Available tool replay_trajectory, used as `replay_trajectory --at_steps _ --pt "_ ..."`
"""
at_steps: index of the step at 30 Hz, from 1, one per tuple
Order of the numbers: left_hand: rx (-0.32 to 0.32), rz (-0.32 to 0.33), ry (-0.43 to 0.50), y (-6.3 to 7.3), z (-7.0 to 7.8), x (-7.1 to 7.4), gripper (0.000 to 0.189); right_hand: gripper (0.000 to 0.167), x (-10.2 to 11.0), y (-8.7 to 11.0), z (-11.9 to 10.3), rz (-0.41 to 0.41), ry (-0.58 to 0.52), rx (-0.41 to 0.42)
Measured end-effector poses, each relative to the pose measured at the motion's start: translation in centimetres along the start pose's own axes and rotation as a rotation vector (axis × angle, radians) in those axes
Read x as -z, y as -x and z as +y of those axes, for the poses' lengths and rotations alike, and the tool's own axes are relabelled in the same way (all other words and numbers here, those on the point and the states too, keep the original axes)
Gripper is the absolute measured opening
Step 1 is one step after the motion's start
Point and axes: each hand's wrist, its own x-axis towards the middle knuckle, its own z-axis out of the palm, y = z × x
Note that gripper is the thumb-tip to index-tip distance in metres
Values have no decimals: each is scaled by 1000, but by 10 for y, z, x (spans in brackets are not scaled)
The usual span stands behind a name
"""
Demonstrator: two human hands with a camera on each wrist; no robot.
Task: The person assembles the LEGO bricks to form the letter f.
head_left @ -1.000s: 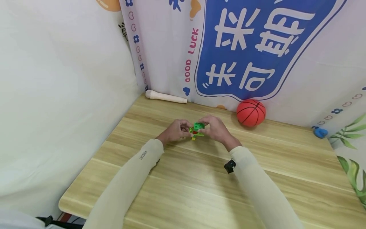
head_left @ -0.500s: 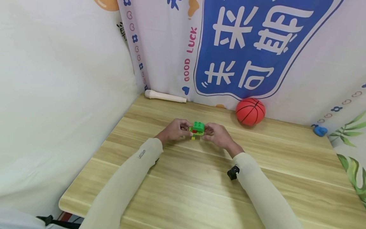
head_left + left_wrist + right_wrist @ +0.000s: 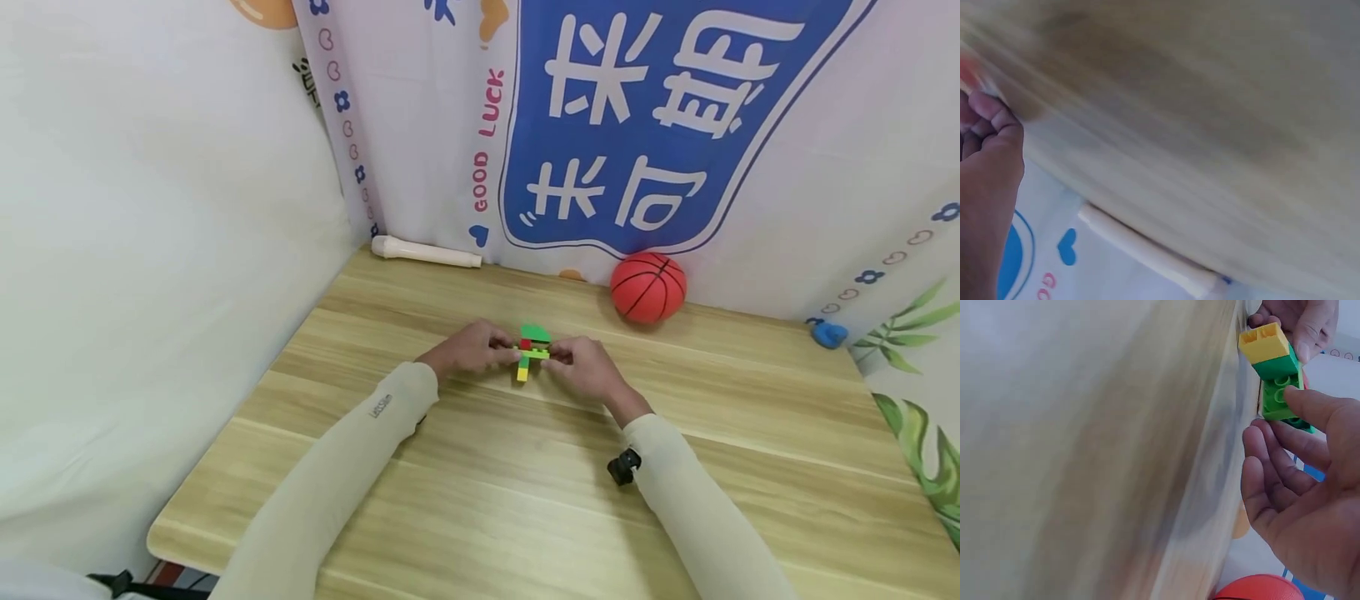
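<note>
Both hands hold a small model of toy building blocks [image 3: 536, 354] between them over the table. A dark green curved block [image 3: 535, 333] tops it, with a red block [image 3: 526, 344] and a light green plate [image 3: 537, 354] below. A green block and a yellow block [image 3: 1264, 342] stick down from the plate. My left hand [image 3: 480, 346] pinches the model's left side. At the plate's right end, my right hand [image 3: 588, 367] grips with thumb and fingers; the right wrist view shows that thumb on the plate's hollow underside. In the left wrist view, the left hand [image 3: 988, 137] hides most of the model.
A red toy basketball [image 3: 648, 288] and a white microphone-shaped stick [image 3: 426, 251] lie along the table's back edge, against a printed cloth [image 3: 420, 125]. A small blue object [image 3: 829, 335] sits at the back right corner. The wooden table [image 3: 480, 500] stretches toward the person.
My right hand has gone from the green top block to the plate's right end. The model has tilted back, showing its front side and yellow foot, and has shifted slightly right with both hands.
</note>
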Motion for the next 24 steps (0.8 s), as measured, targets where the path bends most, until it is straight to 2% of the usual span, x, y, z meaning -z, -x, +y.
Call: replay_trajectory --at_steps 6,14,24 --pt "-45 -50 -109 -3 6 -6 29 17 1 12 7 -30 29 -6" --pt "-78 -76 -118 -4 7 -9 23 13 -2 17 10 4 86 40" --pt "-79 -84 -130 -4 7 -10 22 8 -5 18 12 19 76 23"
